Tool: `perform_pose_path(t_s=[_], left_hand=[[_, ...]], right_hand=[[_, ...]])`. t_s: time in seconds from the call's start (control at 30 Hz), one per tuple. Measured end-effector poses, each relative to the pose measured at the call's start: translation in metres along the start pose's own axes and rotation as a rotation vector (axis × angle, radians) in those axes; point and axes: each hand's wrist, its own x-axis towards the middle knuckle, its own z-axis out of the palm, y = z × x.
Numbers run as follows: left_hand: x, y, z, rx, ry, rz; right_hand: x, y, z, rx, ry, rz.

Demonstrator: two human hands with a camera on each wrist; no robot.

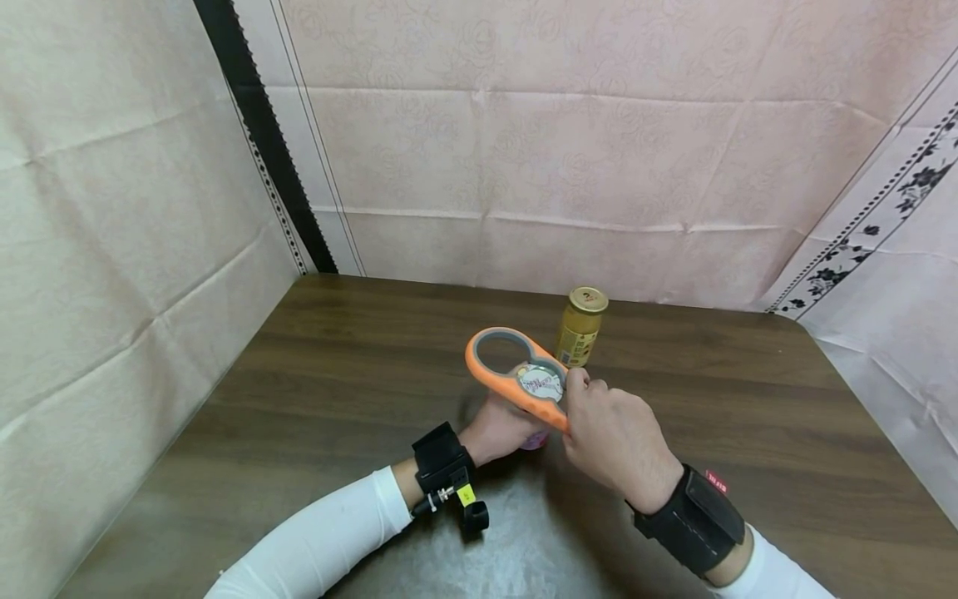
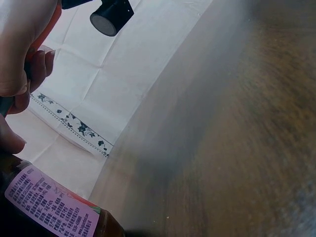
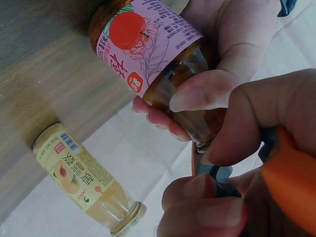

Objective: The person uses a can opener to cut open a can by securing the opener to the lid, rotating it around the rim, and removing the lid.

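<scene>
I have the left hand [image 1: 500, 428] curled round the pink-labelled jar [image 3: 148, 44] near the middle of the desk [image 1: 359, 349]; whether its base touches, I can't tell. My right hand [image 1: 621, 437] grips the orange opener [image 1: 516, 394], the lid [image 1: 540, 382] showing inside its narrower loop. A yellow jar [image 1: 579, 334] stands nearer the desk's far edge.

Orange/grey opener [image 1: 503, 386] sits rd lid [image 1: 540, 382] of approx upright, dark-filled glass jar [image 3: 148, 57] w/ lilac label [image 3: 160, 29].

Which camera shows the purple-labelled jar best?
The right wrist view: the jar looms large, its illustrated label facing the camera. Left wrist: cropped at the bottom corner. Head: only a sliver beside the left hand.
</scene>
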Motion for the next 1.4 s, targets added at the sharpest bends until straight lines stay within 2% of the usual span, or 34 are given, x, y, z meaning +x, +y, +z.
perform_pose_path(t_s=[0.13,0.3,0.57,0.7,1.07,1.27,1.4], left_hand=[[0.0000,0.0006,0.0002,-0.043,-0.013,-0.007],[0.0006,0.0001,-0.0005,-0.014,-0.006,0.012],[0.0003,0.0000,-0.0007,-0.012,-0.004,0.007],[0.0002,0.0001,-0.0006,-0.053,-0.026,0.003],[0.0001,0.0021,-0.0012,-0.070,-0.059,-0.004],[0.0012,0.0026,-0.0011,-0.154,-0.127,-0.037],[0.0017,0.0023,-0.0008,-0.149,-0.132,-0.016]], right_hand=[[-0.0001,0.0007,-0.0004,0.011,-0.012,-0.005],[-0.0001,0.0017,-0.0001,0.019,-0.016,-0.003],[0.0000,0.0022,0.0011,0.020,-0.006,-0.011],[0.0006,0.0029,0.0009,0.020,0.000,-0.014],[0.0017,0.0064,0.0020,0.033,-0.030,-0.020],[0.0017,0.0083,0.0022,0.015,-0.013,-0.036],[0.0018,0.0089,0.0025,0.009,-0.019,-0.038]])
